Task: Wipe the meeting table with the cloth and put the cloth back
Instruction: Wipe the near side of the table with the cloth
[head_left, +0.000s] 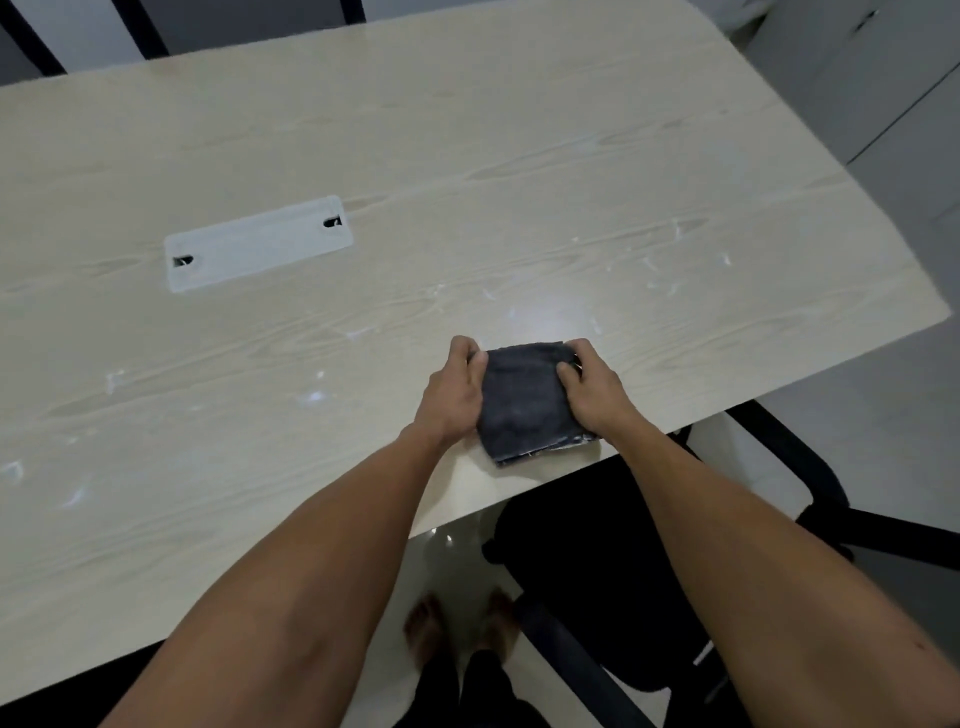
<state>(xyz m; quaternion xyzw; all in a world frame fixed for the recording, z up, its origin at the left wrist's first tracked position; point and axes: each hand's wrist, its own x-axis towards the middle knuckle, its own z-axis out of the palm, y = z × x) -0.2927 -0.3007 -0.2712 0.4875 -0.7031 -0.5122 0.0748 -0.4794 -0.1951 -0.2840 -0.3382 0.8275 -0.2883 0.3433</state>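
Near front edge of meeting table (467, 171): folded dark cloth (524, 402), lying flat, close to corner. Left hand (452, 389) gripping left side, fingers curled over far corner; right hand (592, 387) pinching right side, thumb on top. White streaks and smears visible across tabletop, so wiping judged unfinished or barely begun. Risks: cloth dragged off near edge onto black chair (597, 561) below; folded layers slipping apart under uneven pull; streaks merely spread; snagging on grey cable cover (257, 244).

Bare table (519, 156) beyond; chair (597, 571) beneath edge
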